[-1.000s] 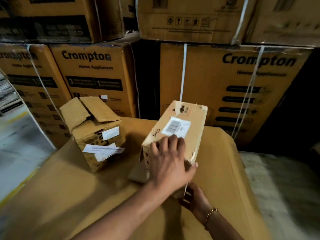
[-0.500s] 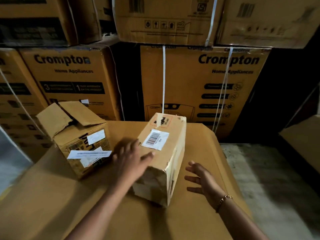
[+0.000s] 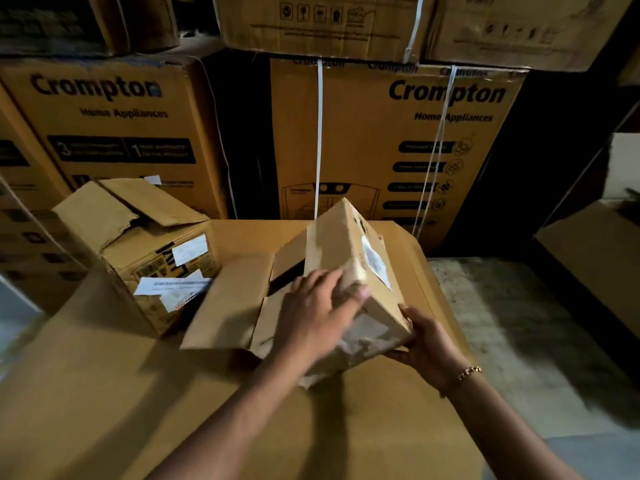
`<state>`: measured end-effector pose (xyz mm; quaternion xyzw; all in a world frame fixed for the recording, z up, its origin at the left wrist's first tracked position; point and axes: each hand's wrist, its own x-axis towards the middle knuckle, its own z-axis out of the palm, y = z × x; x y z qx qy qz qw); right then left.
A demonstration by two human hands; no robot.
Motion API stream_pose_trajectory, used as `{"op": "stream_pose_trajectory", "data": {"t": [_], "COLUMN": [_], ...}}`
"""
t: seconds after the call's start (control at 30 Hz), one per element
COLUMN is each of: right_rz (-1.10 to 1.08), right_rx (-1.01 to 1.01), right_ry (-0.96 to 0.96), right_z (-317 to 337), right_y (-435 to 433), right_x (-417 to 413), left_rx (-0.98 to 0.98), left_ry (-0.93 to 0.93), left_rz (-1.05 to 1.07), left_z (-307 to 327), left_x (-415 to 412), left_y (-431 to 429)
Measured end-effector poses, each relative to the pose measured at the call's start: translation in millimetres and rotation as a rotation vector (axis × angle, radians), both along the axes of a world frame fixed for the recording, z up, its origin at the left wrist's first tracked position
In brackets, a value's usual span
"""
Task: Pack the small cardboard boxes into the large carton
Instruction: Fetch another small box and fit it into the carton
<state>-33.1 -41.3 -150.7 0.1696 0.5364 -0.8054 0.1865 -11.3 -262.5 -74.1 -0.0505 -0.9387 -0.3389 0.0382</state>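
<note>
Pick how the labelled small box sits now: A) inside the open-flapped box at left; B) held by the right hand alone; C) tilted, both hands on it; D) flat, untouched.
C: the small box is tipped up, left hand on its near end, right hand at its lower corner.

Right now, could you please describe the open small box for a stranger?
Find the big carton before the Crompton stack. At its far left sits a small box. Unlike the tilted box in the right hand, its flaps stand open and white slips mark its side.
</note>
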Motion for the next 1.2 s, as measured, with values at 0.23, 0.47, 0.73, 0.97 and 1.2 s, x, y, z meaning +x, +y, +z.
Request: {"op": "stream_pose_trajectory", "data": {"t": [0.23,0.47,0.73,0.97,1.2], "right_rz": [-0.090,-0.146,-0.030,-0.125,-0.295], "right_rx": [0.331,0.293,0.511,0.542,0.493], "right_ry": [-0.211,-0.182,-0.129,-0.037,0.088], "right_z": [-56.8,-53.8,-26.5,-27.3,-12.7], "right_y": [34.2,61.0,27.1,31.6,105.9], "right_x": [42.4,40.9,24.9,30.9,62.7], "left_rx": [-0.142,0.202,0.623,0.806,0.825], "left_ry": [0.268,0.482,-0.672,-0.665,-0.493], "left_rz": [-0.353,-0.087,0.239,0.267,0.209], "left_z": [-2.6,-12.5,-112.9,-115.3,-92.8], "left_x": [58.6,25.3,-24.0,-15.4,-2.3], "left_y": [38.1,-29.0,-39.5,-5.8,82.5]}}
